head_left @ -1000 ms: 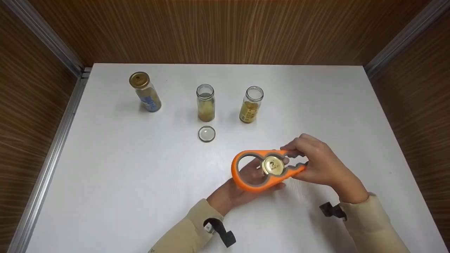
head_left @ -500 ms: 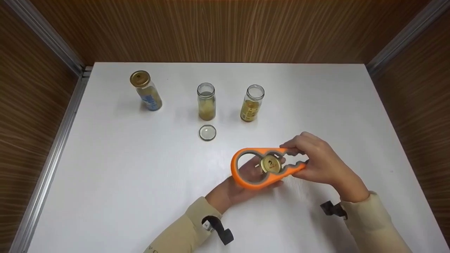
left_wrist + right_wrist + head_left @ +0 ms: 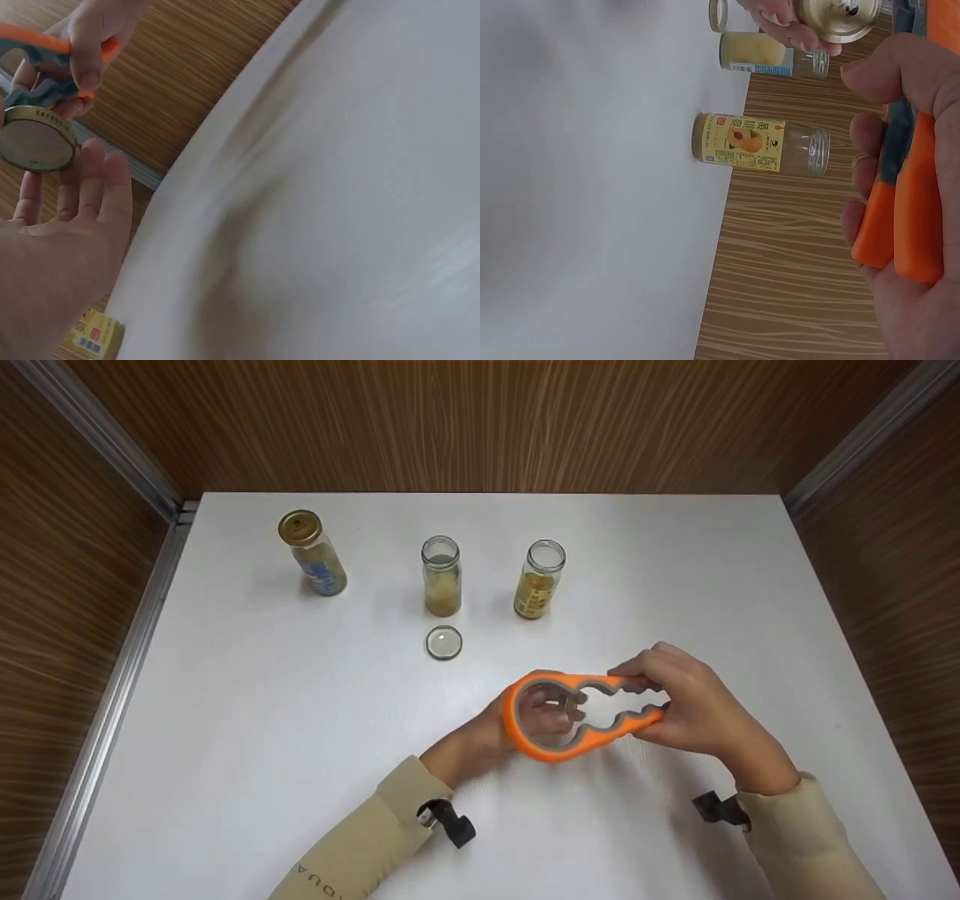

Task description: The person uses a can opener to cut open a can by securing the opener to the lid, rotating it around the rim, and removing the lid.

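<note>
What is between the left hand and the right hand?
In the head view, the orange opener: the right hand holds one end; the other overlaps the left hand. The left wrist view also shows a gold lid.

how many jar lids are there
3: a gold lid on the leftmost jar, a loose lid on the table, and a held lid in the left hand.

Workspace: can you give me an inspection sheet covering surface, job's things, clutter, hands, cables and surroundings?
Surface: white table
Job's things: opener and gold lid, both in hand; middle jar and right jar, upright, uncapped; left jar, upright, capped; loose lid, on the table before the middle jar
Clutter: nothing seen
Hands: left hand holds the gold lid; right hand grips the opener
Cables: nothing seen
Surroundings: wood-grain panels
</note>
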The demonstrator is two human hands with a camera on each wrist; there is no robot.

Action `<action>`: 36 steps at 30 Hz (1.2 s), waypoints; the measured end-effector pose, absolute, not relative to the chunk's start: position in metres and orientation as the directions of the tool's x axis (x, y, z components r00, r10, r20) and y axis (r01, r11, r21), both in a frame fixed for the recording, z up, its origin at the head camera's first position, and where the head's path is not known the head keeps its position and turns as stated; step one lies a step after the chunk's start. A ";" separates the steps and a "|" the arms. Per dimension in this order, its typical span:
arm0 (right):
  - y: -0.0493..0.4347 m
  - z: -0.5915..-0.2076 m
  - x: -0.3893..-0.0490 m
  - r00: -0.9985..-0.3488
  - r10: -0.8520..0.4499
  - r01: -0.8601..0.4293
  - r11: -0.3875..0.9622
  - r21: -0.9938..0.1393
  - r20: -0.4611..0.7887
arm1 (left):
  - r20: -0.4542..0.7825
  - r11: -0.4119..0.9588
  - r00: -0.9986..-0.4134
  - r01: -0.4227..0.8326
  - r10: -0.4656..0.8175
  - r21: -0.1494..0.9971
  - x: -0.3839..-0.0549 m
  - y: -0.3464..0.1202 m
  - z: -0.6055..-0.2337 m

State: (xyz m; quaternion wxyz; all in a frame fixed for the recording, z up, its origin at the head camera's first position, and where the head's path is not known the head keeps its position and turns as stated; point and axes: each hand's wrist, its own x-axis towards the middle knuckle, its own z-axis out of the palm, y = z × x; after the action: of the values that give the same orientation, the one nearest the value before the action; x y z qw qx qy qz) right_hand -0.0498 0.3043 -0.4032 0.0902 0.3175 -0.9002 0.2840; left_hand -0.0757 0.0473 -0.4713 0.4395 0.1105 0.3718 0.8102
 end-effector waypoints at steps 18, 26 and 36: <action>0.314 -0.414 -0.041 -0.807 -0.493 -0.590 0.660 -0.464 0.324 | -0.091 0.465 -0.826 0.218 0.556 0.858 -0.129 0.046 -0.482; 0.316 -0.421 -0.038 -0.801 -0.481 -0.599 0.647 -0.473 0.356 | -0.053 0.633 -0.846 0.353 0.530 0.689 -0.141 0.053 -0.486; 0.316 -0.423 -0.034 -0.828 -0.462 -0.560 0.671 -0.485 0.318 | -0.031 0.707 -0.862 0.394 0.506 0.587 -0.155 0.061 -0.495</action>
State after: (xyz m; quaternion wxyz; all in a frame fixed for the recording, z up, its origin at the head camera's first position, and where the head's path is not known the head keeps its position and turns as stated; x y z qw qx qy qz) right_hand -0.0339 0.3157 -0.4235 0.0843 0.2807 -0.9102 0.2925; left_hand -0.1551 0.0612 -0.4953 0.0953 0.2451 0.9189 0.2941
